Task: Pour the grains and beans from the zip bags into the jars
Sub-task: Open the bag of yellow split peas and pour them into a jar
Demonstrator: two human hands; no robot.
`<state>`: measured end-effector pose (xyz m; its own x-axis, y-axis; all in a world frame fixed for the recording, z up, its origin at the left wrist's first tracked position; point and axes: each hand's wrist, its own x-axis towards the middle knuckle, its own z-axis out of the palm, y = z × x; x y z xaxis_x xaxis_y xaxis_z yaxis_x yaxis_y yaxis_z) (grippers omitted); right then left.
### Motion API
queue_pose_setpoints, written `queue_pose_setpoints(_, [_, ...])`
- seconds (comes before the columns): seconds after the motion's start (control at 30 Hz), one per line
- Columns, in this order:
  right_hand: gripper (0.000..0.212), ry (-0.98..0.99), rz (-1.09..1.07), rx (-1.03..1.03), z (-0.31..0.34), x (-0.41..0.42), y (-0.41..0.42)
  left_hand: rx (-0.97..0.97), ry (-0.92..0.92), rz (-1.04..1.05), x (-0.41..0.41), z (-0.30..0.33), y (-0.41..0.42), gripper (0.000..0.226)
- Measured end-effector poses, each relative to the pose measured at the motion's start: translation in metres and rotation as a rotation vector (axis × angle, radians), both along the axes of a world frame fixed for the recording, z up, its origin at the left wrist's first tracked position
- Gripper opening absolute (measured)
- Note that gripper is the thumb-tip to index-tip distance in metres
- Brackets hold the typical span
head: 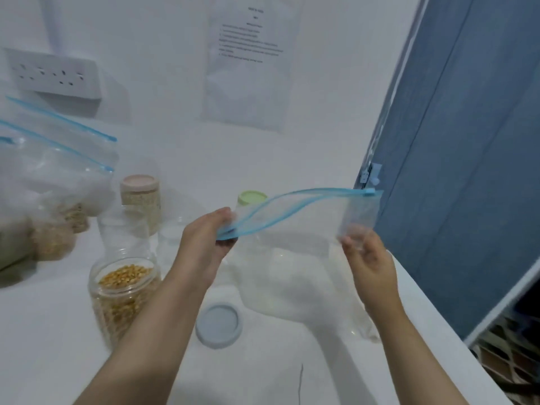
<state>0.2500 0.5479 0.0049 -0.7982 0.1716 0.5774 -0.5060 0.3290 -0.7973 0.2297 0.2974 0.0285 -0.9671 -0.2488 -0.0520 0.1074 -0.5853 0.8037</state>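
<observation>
I hold a clear zip bag (295, 226) with a blue zip strip, its mouth open, above the white counter. White grains fill its lower part (289, 285), which sags onto the counter. My left hand (209, 239) pinches the left end of the zip. My right hand (365, 255) grips the bag's right side below the blue slider. An open jar of yellow beans (124, 293) stands to the left, beside my left forearm. An empty clear jar (125, 232) stands behind it. A grey-blue lid (218, 324) lies flat on the counter under my arms.
Several filled zip bags (49, 194) lean at the far left. A pink-lidded jar (141, 200) and a green-lidded jar (252, 198) stand at the back. A blue panel (467, 171) bounds the counter's right edge. A socket strip (55, 74) and a paper sheet (248, 59) hang on the wall.
</observation>
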Motion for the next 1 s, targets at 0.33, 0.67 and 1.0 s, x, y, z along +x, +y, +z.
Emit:
queue_pose_setpoints(0.33, [0.074, -0.027, 0.201, -0.37, 0.038, -0.027, 0.017, -0.467, 0.193, -0.006, -0.003, -0.039, 0.053, 0.072])
queue_pose_setpoints(0.67, [0.069, -0.495, -0.043, 0.072, -0.049, -0.066, 0.071, -0.945, -0.061, 0.048, -0.013, -0.104, 0.056, 0.069])
queue_pose_setpoints(1.0, [0.107, -0.987, -0.358, 0.878, -0.093, -0.049, 0.099, -1.13, -0.031, 0.128, -0.016, -0.109, 0.051, 0.069])
